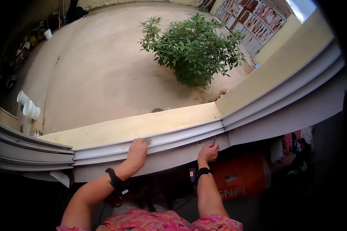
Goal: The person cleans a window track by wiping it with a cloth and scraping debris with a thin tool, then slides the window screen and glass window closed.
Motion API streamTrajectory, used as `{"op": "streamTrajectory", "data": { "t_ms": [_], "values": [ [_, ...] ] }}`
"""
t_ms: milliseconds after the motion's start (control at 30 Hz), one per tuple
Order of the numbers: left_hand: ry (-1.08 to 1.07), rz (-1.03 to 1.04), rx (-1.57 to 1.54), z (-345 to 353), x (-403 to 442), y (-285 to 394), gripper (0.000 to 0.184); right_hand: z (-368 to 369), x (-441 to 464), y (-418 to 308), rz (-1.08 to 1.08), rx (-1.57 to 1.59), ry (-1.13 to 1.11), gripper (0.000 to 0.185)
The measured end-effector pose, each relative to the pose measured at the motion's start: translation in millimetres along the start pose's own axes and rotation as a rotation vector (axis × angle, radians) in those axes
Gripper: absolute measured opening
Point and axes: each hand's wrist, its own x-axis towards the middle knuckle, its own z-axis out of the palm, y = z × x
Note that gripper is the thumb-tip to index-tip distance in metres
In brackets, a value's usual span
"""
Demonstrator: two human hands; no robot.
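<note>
My left hand point(137, 151) rests on the white window track point(104, 151), its fingers curled down over the grooves. Beside its fingertips shows a small brownish patch point(148, 142); whether the fingers hold it, or anything else, is hidden. Further right, my right hand point(209, 152) is closed in a pinch below the track's right end. A thin, dark, stick-like tool point(215, 139) pokes up from its fingers against the lower face of the frame. Both wrists wear black straps.
Outside the window, a leafy green bush point(192, 50) stands in a concrete yard point(100, 61). White buckets point(31, 110) lie at the left, and a rusty gate point(254, 23) is at the back. Below the sill sits an orange box point(243, 173) with lettering.
</note>
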Motion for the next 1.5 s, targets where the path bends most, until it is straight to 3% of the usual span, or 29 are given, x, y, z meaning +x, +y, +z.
{"op": "streamTrajectory", "data": {
  "t_ms": [433,567,733,867,1033,1133,1367,1500],
  "values": [
    [-0.074,0.580,-0.143,104,158,135,0.011,-1,-2,-1,0.025,0.031,0.023,0.017],
    [-0.124,0.605,-0.193,117,188,163,0.010,-2,-3,-1,0.049,0.042,0.006,0.014],
    [-0.025,0.872,-0.058,129,224,183,0.012,-3,-4,-2,0.057,0.070,-0.007,0.012],
    [-0.026,0.893,0.050,145,233,196,0.014,-5,-4,-2,0.061,0.094,-0.043,0.010],
    [0.008,0.713,0.093,155,228,209,0.015,-7,-6,-2,0.065,0.122,-0.070,0.010],
    [-0.018,0.743,0.083,157,230,205,0.014,-7,-4,-4,0.058,0.115,-0.062,0.010],
    [-0.253,0.777,0.005,108,199,150,0.013,-4,-4,-2,0.050,0.099,-0.012,0.011],
    [-0.359,0.661,-0.071,86,163,101,0.013,-3,-3,-3,0.033,0.071,0.059,0.012]
  ]
}}
